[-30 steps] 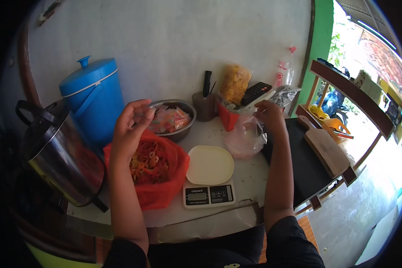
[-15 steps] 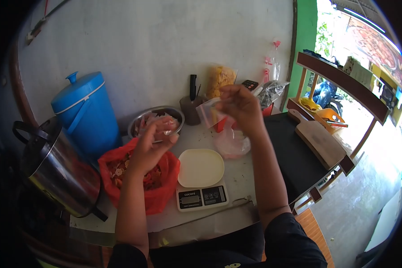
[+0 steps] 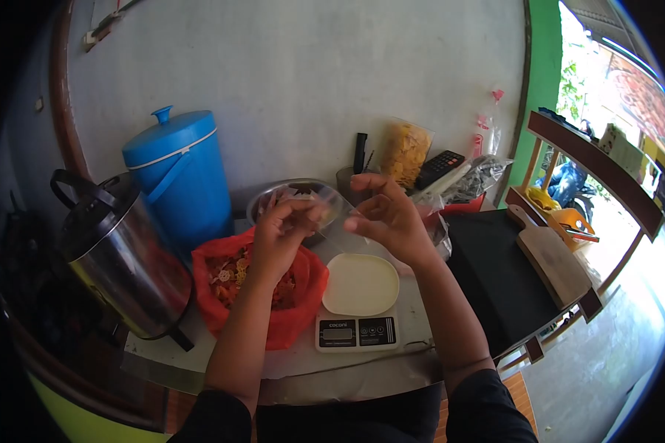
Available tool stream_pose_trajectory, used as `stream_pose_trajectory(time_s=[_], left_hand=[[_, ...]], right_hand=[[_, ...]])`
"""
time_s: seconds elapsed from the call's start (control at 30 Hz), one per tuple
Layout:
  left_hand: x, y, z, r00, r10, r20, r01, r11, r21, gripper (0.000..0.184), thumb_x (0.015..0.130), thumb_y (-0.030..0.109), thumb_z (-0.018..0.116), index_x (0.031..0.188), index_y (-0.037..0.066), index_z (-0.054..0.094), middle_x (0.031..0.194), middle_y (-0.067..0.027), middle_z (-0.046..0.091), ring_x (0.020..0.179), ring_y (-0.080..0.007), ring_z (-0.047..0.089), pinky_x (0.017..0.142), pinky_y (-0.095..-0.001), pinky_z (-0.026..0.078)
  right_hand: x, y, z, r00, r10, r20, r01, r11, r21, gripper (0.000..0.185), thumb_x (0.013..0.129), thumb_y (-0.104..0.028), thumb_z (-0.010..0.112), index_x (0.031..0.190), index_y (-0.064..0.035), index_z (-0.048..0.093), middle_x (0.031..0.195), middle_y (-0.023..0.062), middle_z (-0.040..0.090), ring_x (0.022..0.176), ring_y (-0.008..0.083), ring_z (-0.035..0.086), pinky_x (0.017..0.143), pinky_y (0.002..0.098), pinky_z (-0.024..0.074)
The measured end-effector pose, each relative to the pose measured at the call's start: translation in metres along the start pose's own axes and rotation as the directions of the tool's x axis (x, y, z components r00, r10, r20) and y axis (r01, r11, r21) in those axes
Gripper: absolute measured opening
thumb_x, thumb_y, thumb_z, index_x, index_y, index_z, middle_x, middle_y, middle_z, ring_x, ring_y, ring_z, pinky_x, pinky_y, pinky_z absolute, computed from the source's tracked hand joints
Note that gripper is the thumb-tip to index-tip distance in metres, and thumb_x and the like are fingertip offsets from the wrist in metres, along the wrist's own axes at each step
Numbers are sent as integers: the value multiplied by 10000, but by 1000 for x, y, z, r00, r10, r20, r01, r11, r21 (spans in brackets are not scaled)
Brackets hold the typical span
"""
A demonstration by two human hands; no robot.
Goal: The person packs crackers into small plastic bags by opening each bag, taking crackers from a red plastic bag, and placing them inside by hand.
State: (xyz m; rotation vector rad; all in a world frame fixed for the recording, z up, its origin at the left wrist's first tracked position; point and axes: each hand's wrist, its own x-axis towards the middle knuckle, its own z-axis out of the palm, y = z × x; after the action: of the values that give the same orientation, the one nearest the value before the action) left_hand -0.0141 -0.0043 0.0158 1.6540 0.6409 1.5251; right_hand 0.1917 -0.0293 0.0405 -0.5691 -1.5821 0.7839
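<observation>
A small clear plastic bag (image 3: pixel 337 214) hangs between my two hands, above the metal bowl (image 3: pixel 262 196). My left hand (image 3: pixel 284 225) pinches its left side, fingers bent together. At its right side is my right hand (image 3: pixel 380 218), thumb and fingers curled around the edge. Below my left hand, a red bag (image 3: pixel 295 325) lies open with small colourful wheel-shaped pieces (image 3: pixel 229 277) inside. The kitchen scale (image 3: pixel 358 334) with its pale tray (image 3: pixel 360 284) stands beside the red bag, below my right hand.
A blue cooler (image 3: pixel 181 177) and a steel pot (image 3: pixel 129 258) stand at the left. Behind are a bag of yellow snacks (image 3: pixel 408 155), a calculator (image 3: pixel 440 170) and a cup with a black-handled tool (image 3: pixel 360 151). A wooden board (image 3: pixel 550 258) lies on the black surface (image 3: pixel 495 273) at the right.
My right hand has lifted the small clear bag from the right side and brought it to the middle. My left hand has moved inward and closed on it. The view has shifted slightly.
</observation>
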Motion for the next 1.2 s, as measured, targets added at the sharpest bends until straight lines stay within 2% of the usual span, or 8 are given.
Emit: stream_pose_trajectory(time_s=[0.17,0.37,0.57,0.67,0.77,0.87,0.97,1.2], left_hand=[[-1,1,1,990,119,79,-132,970,202,157,885,131,713,991,19,684,979,-15,660,857,-91,618,772,-230,492],[-4,9,1,996,-53,72,59,995,-85,146,893,117,700,998,18,679,991,-32,671,897,-99,631,794,-236,504],[-1,17,-14,991,-40,128,22,990,138,153,892,83,691,1022,5,672,982,-56,705,942,-109,650,829,-244,516],[3,22,-38,1000,-11,-30,15,986,164,170,850,81,733,999,10,690,870,-33,692,801,-77,622,726,-225,490],[4,36,-75,979,107,-176,-43,943,330,200,828,83,754,1003,14,686,859,-18,672,783,-71,601,748,-229,484],[3,43,-107,920,258,-295,-140,920,367,230,809,101,776,998,17,676,856,-4,648,777,-73,581,765,-234,475],[-4,56,-126,868,279,-410,-141,931,337,243,793,110,789,985,25,666,855,2,631,782,-78,566,759,-234,464],[-12,61,-157,936,139,-324,24,893,450,240,779,127,800,958,39,665,793,-1,610,789,-87,573,731,-234,456]], right_hand=[[0,15,-5,999,-17,46,26,977,-210,265,866,-86,719,1109,-28,630,951,17,647,844,81,594,771,235,484],[-1,20,-3,998,64,30,-61,995,-85,149,871,-75,714,996,-31,647,933,13,668,853,68,608,759,233,483],[0,31,-2,988,76,133,-48,978,-205,193,855,-96,731,1025,-47,655,957,14,680,875,80,630,766,239,487],[-1,35,0,988,57,141,-15,958,-286,237,845,-118,740,1061,-55,664,976,16,688,895,90,638,774,250,492],[1,45,-3,985,87,149,-27,931,-364,246,843,-135,738,1068,-59,673,998,23,700,902,105,652,768,264,499],[-1,54,1,979,131,154,-57,910,-411,231,849,-147,726,1053,-51,676,1014,37,715,888,130,672,754,284,514],[-3,67,15,968,161,193,-67,906,-417,207,851,-133,713,1033,-40,683,1000,46,719,888,145,677,767,300,527],[0,98,82,890,123,439,77,909,-410,181,838,-101,677,1015,-70,700,959,70,717,898,225,685,803,327,536]])
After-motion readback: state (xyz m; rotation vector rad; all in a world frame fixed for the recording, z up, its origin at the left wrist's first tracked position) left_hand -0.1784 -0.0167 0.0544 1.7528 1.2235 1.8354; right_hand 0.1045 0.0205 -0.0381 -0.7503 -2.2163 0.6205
